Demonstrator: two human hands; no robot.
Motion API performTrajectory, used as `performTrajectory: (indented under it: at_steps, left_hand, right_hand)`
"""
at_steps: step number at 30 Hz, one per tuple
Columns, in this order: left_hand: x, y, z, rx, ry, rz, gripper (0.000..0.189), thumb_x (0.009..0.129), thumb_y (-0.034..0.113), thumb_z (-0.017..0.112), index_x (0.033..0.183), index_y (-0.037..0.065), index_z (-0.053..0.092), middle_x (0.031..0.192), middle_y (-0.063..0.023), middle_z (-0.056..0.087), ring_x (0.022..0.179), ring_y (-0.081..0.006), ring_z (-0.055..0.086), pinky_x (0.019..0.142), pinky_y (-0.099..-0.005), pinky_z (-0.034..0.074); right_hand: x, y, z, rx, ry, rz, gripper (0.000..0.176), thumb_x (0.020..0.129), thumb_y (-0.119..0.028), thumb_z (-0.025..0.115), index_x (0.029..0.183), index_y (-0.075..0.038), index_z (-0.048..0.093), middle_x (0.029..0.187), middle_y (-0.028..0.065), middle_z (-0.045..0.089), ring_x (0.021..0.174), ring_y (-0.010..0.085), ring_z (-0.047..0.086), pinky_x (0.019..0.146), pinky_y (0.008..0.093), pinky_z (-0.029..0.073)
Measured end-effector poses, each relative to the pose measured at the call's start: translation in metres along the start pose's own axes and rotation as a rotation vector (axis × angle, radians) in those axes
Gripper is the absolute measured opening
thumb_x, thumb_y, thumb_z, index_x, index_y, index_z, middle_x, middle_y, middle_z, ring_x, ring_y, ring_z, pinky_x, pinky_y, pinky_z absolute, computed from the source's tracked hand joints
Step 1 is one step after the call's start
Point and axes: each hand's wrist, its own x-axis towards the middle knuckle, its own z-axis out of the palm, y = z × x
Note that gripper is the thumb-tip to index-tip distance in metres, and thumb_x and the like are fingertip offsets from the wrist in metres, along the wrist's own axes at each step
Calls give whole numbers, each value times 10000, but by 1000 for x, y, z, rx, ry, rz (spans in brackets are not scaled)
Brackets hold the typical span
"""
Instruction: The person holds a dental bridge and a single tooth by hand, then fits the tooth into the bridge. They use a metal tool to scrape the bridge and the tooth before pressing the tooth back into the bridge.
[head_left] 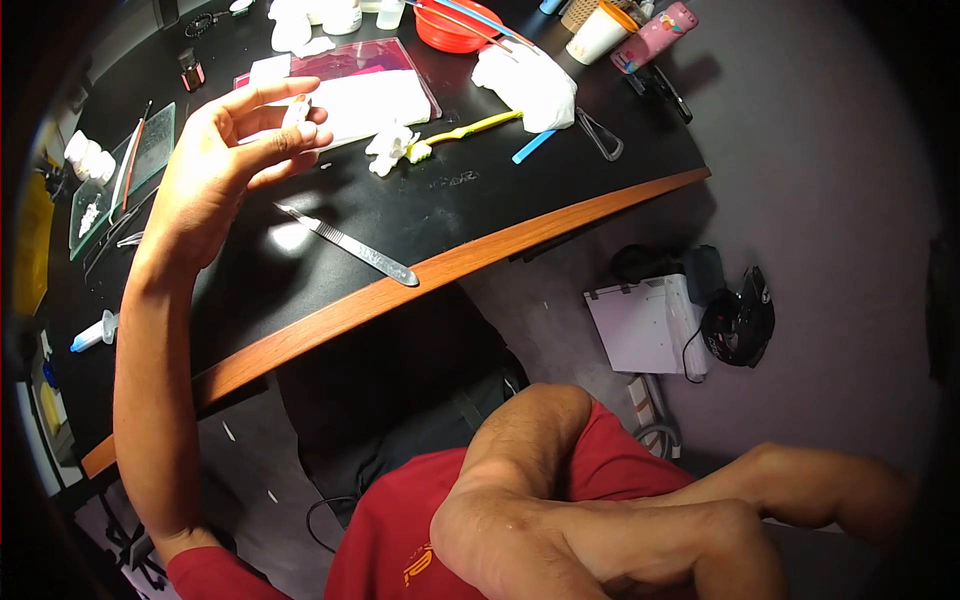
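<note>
My left hand (222,150) is raised over the black table, its thumb and fingers pinching a small white piece (298,110) with an orange-brown spot. The fingers partly hide this piece, and I cannot make out its kind. Below that hand a metal scalpel (355,248) lies on the table, its handle end at the wooden edge. A yellow toothbrush (470,130) rests beside a crumpled white wad (390,148). Close to the camera at the lower right is my right hand (590,540), fingers bent and apart. Its fingertips run out of view, and nothing shows in it.
Glass slabs (150,150) with thin tools lie at the left, near a syringe (95,332). A red bowl (455,28), white cloth (530,85), cup (600,32) and pink bottle (655,38) stand at the back. A black helmet (740,320) is low at the right.
</note>
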Motion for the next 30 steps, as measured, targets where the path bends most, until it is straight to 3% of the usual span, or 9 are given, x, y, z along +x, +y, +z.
performTrajectory:
  at_steps: [7,11,13,15,17,22,23,28,30]
  left_hand:
    - [-1,1,1,1,0,-3,571,888,271,795,1388,83,592,1209,-105,711,1083,-173,698,989,-335,533]
    - [-2,2,-1,0,-15,-15,555,891,245,785,1385,84,592,1209,-100,706,1087,-168,694,952,-311,527]
    - [-2,5,1,-21,-11,-21,546,891,231,781,1381,84,592,1203,-102,700,1082,-169,695,929,-295,520]
    - [-2,7,2,-15,0,-28,539,890,224,782,1378,88,596,1186,-90,702,1064,-159,700,924,-289,523]
    - [-1,4,1,-21,0,-13,545,887,231,787,1378,88,598,1177,-78,707,1059,-151,701,932,-290,526]
    - [-2,3,0,11,-5,2,564,892,270,787,1387,84,593,1206,-94,712,1071,-146,693,943,-297,530]
    - [-1,2,0,9,-9,2,577,892,282,789,1394,81,586,1213,-104,709,1075,-150,691,955,-305,527]
    - [-1,1,-1,13,-11,0,581,891,286,793,1393,80,586,1219,-111,705,1094,-161,690,992,-329,521]
    - [-1,0,-1,2,-9,-2,579,891,287,793,1393,83,587,1219,-110,705,1100,-164,690,996,-332,521]
  right_hand:
    - [-9,18,1,139,72,-177,336,943,-57,602,631,-165,542,946,-193,675,559,11,473,392,234,240]
    - [26,45,-40,530,-530,-215,129,962,-84,604,938,-178,688,852,-155,678,676,-5,540,438,246,334]
    - [29,49,-36,619,-565,-269,183,964,-95,613,1079,-203,706,803,-134,673,740,-17,562,476,249,376]
    - [11,50,-16,667,-328,-289,242,959,-103,626,1152,-231,697,773,-120,666,775,-29,568,507,248,396]
    - [9,36,-25,551,-325,-199,272,954,-111,637,1179,-254,690,753,-114,659,767,-38,563,518,240,395]
    - [-3,29,-1,298,-65,-117,222,947,-122,651,1122,-252,689,756,-150,651,668,-66,487,490,213,308]
    - [-3,22,12,183,43,-64,199,936,-103,661,1071,-244,699,773,-167,651,642,-65,466,483,210,284]
    - [6,43,-13,474,-212,-222,285,789,33,720,684,-206,604,934,-257,656,569,-46,404,470,215,207]
    - [-3,40,7,427,8,-287,367,731,68,722,589,-204,520,989,-274,657,562,-39,404,467,219,198]
